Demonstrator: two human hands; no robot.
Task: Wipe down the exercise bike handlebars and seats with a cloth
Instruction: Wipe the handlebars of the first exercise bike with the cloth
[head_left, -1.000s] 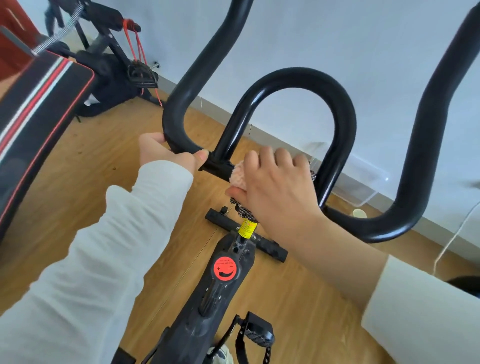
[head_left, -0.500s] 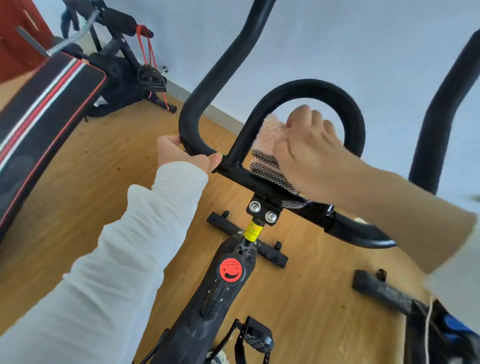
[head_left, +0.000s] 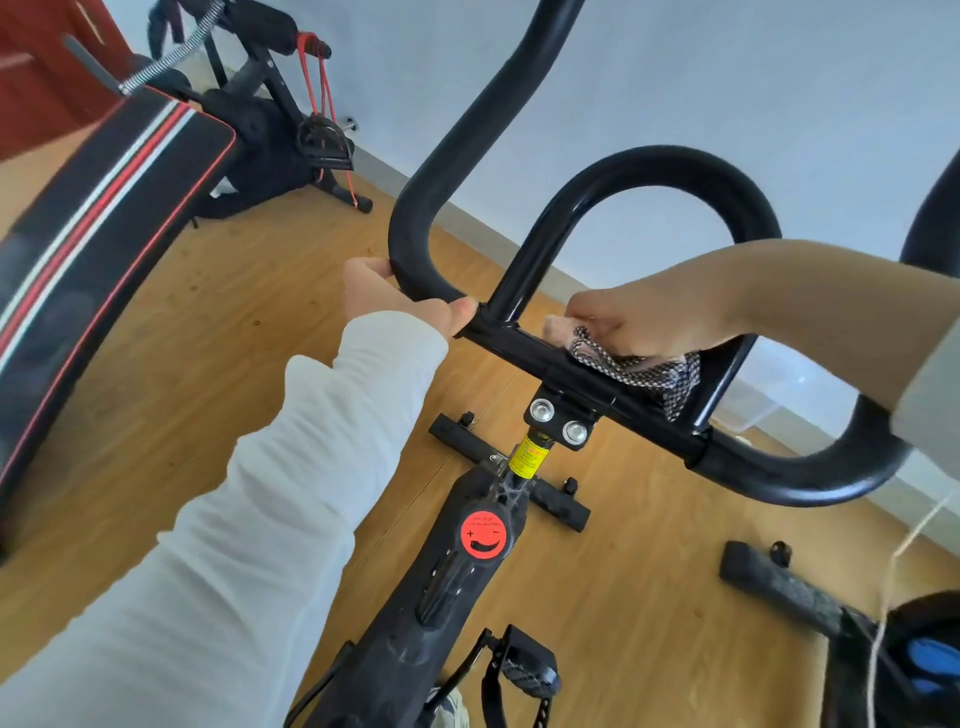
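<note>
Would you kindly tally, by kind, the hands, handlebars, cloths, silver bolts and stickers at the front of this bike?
Hands: 2 (left hand, right hand)
Handlebar: 1
Cloth: 1
Silver bolts: 2
Stickers: 2 (red sticker, yellow label)
Total: 8

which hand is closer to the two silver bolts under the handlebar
Right. The right hand grips the cloth on the handlebar just above the bolts; the left hand holds the handlebar's bend, farther off to the left.
</note>
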